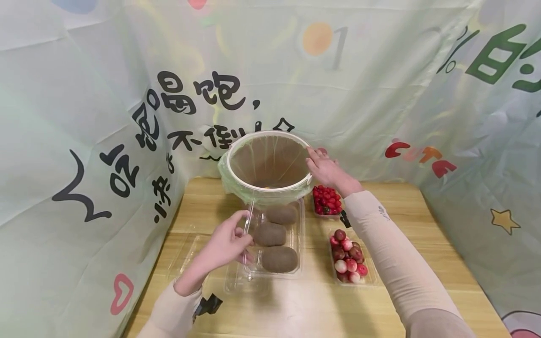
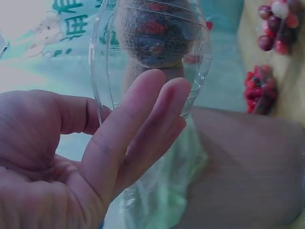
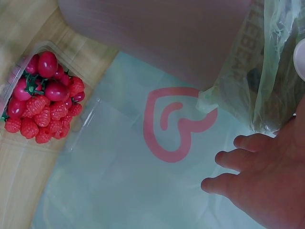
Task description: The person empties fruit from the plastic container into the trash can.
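Note:
My left hand [image 1: 230, 239] holds the left side of a clear plastic container [image 1: 301, 239], with thumb and fingers on either side of its wall in the left wrist view. Inside it, three brown fuzzy kiwifruit [image 1: 280, 259] lie in a row. Behind the container is a bin with a white rim [image 1: 270, 188], lined with a pale green plastic bag [image 1: 230, 180]. My right hand [image 1: 325, 166] rests on the bin's right rim. Its fingers [image 3: 238, 160] stretch out straight beside the bag in the right wrist view.
A clear box of red berries and small tomatoes [image 1: 327, 201] stands right of the bin. Nearer is a box of mixed red, white and dark round fruit [image 1: 348, 258]. Clear plastic packaging [image 1: 186, 251] lies at the left on the wooden table [image 1: 291, 310]. Printed cloth [image 1: 367, 108] surrounds the table.

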The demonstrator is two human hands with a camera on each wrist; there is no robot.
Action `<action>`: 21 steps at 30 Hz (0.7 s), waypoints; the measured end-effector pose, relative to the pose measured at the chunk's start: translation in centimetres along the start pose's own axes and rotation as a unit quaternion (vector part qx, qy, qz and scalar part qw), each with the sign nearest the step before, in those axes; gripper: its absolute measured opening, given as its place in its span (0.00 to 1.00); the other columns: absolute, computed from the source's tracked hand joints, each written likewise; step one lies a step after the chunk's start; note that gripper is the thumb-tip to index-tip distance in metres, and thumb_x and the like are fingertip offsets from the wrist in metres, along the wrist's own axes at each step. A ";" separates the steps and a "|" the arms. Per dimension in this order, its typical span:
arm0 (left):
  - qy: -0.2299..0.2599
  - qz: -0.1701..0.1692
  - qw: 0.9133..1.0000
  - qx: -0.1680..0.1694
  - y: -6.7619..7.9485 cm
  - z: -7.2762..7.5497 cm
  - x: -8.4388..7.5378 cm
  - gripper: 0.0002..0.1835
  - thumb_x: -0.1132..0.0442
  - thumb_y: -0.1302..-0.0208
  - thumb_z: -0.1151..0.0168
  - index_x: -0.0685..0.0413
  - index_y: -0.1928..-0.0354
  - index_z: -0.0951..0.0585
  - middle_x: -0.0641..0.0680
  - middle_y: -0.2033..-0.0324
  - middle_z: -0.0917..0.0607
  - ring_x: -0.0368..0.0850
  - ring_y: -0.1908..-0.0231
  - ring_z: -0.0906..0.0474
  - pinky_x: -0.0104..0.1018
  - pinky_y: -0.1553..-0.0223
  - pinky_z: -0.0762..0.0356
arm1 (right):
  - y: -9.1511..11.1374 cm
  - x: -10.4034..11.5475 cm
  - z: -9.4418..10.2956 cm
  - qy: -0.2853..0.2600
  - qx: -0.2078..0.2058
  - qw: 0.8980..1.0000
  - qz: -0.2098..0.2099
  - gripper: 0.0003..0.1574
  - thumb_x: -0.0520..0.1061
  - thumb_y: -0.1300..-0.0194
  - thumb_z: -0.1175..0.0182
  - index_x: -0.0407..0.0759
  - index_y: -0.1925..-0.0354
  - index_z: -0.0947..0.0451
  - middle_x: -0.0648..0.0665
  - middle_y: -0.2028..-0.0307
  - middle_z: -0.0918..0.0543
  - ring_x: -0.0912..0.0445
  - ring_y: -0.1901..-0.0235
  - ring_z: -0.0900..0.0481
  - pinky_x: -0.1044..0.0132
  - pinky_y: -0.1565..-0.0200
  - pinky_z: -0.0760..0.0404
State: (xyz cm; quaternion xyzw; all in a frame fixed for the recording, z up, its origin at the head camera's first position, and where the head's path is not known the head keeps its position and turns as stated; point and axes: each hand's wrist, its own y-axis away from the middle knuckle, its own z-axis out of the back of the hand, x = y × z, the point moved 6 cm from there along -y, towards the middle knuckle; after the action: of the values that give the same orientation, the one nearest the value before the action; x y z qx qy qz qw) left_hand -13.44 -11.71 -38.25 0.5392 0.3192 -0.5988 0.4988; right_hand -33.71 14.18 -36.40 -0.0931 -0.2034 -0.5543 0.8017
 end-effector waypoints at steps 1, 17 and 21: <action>-0.004 -0.003 1.000 -0.002 0.0 0.3 -0.3 0.33 0.75 0.33 0.45 0.61 0.26 0.36 0.65 0.68 0.15 0.53 0.79 0.13 0.50 0.72 0.09 | 0.0 0.0 0.0 -0.001 0.000 1.000 0.000 0.43 0.61 0.16 0.74 0.44 0.14 0.64 0.30 0.16 0.57 0.30 0.17 0.59 0.26 0.21 0.62; -0.049 -0.034 0.998 -0.023 -1.1 3.4 -4.2 0.35 0.74 0.30 0.45 0.63 0.22 0.41 0.68 0.63 0.14 0.51 0.75 0.12 0.45 0.68 0.09 | 0.1 -0.1 0.0 -0.009 -0.004 1.000 -0.008 0.43 0.62 0.16 0.76 0.47 0.14 0.65 0.31 0.15 0.59 0.30 0.17 0.59 0.28 0.21 0.63; -0.058 -0.030 0.997 -0.038 -2.3 4.0 -4.7 0.36 0.74 0.30 0.45 0.62 0.22 0.41 0.68 0.62 0.14 0.50 0.75 0.12 0.45 0.69 0.09 | 0.0 -0.1 0.0 -0.010 -0.004 1.000 -0.008 0.43 0.62 0.16 0.74 0.47 0.14 0.64 0.31 0.16 0.58 0.31 0.17 0.59 0.28 0.21 0.62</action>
State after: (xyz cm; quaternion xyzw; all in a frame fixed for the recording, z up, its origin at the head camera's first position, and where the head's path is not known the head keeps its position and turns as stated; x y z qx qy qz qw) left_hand -17.27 -13.47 -33.20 0.4741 0.3282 -0.6316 0.5182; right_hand -33.70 14.25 -36.40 -0.1005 -0.2102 -0.5608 0.7945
